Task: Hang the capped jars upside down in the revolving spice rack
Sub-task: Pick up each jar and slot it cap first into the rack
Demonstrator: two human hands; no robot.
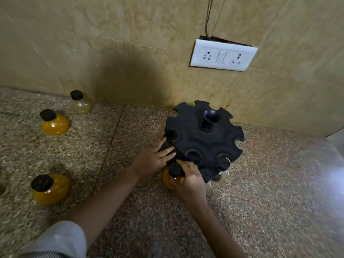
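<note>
The black revolving spice rack (204, 138) stands on the speckled stone counter near the wall, its slotted top disc facing me. My left hand (154, 160) lies flat against the rack's left rim, fingers spread. My right hand (189, 178) grips a yellow-filled jar with a black cap (172, 174) at the rack's lower edge, cap pointing up toward the rack. Two clear jars (221, 175) show under the rack's lower right. Left on the counter stand two yellow jars (54, 123) (49, 189) and a pale jar (81, 103), all capped and upright.
A tiled wall rises right behind the rack, with a white socket-and-switch plate (223, 54) and thin wires above it. A counter seam (109, 146) runs between the loose jars and the rack. A pale sleeve (61, 239) covers my left upper arm.
</note>
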